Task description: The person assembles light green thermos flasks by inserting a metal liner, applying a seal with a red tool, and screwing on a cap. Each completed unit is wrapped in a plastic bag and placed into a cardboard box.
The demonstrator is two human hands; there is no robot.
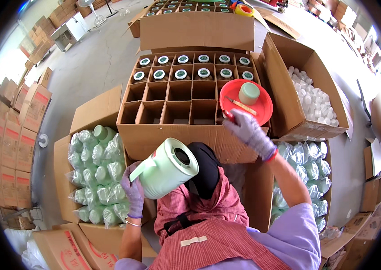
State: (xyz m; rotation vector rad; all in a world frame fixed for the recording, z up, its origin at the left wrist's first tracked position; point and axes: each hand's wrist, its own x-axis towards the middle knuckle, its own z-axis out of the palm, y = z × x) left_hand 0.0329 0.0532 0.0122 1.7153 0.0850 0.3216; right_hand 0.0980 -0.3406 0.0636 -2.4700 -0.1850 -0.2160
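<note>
In my gloved left hand (135,189) I hold a pale green jug (161,173) with a side handle. It is tilted over my lap, and a round dark opening faces up and right. My gloved right hand (248,130) is closed around a small red-handled tool (228,115) at the near edge of a red round tray (266,101). What kind of tool it is I cannot make out. On the tray are a pale green cup-like piece (249,93) and a thin flat strip (242,105).
A divided carton (168,130) holds several white-topped items (204,73) in its far rows. To the right, a box (289,130) contains white caps (311,99). Bagged green parts (98,175) fill a carton at left; more bagged parts (311,171) are at right. Tape rolls (244,10) lie far off.
</note>
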